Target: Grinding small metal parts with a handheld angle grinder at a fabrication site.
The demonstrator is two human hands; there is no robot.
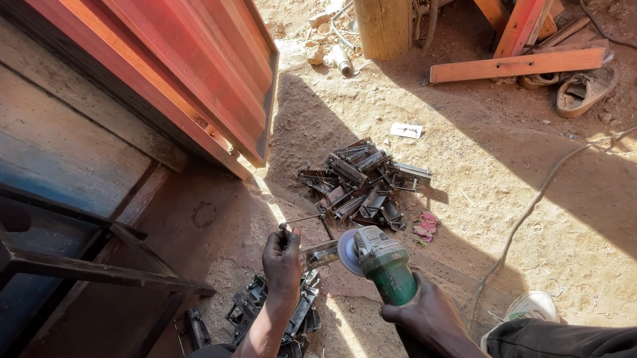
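Observation:
My right hand (427, 314) grips the body of a green angle grinder (387, 266), whose disc (348, 250) points left. My left hand (283, 263) holds a small metal bracket piece (312, 244) by one end, just left of the disc. The piece's far end reaches close to the disc; I cannot tell whether they touch. Below my left hand lies a small pile of dark metal brackets (300, 310) on the sandy ground.
A larger heap of metal brackets (364, 182) lies ahead on the sand. A red corrugated metal door (170, 46) stands left, with a dark metal frame (62, 265) beneath. A wooden post (383, 14), orange boards (517, 63), a shoe (584, 90) and a cable (536, 200) lie beyond.

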